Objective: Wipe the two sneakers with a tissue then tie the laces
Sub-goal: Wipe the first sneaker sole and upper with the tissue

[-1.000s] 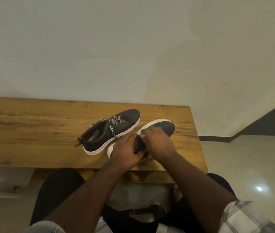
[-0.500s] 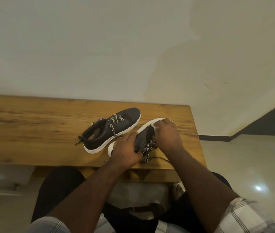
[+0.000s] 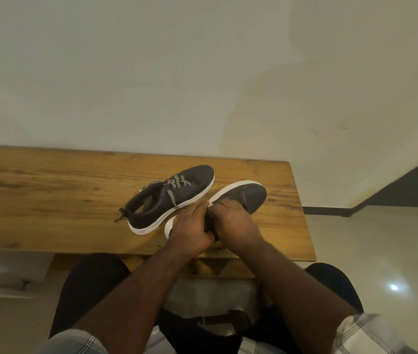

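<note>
Two hands on a dark sneaker at the edge of a wooden table

The left hand (image 3: 190,232) grips the heel end of the near sneaker (image 3: 243,198), while the right hand (image 3: 233,221) lies close beside it over the shoe's middle, fingers curled; a sliver of white tissue (image 3: 210,205) shows at its fingertips. The far sneaker (image 3: 169,200), its patterned laces (image 3: 177,183) loose, rests just beside it on the table (image 3: 49,200). No brand mark or writing can be read on either shoe.

A wooden table (image 3: 49,200) stands against a pale wall (image 3: 151,72)
</note>
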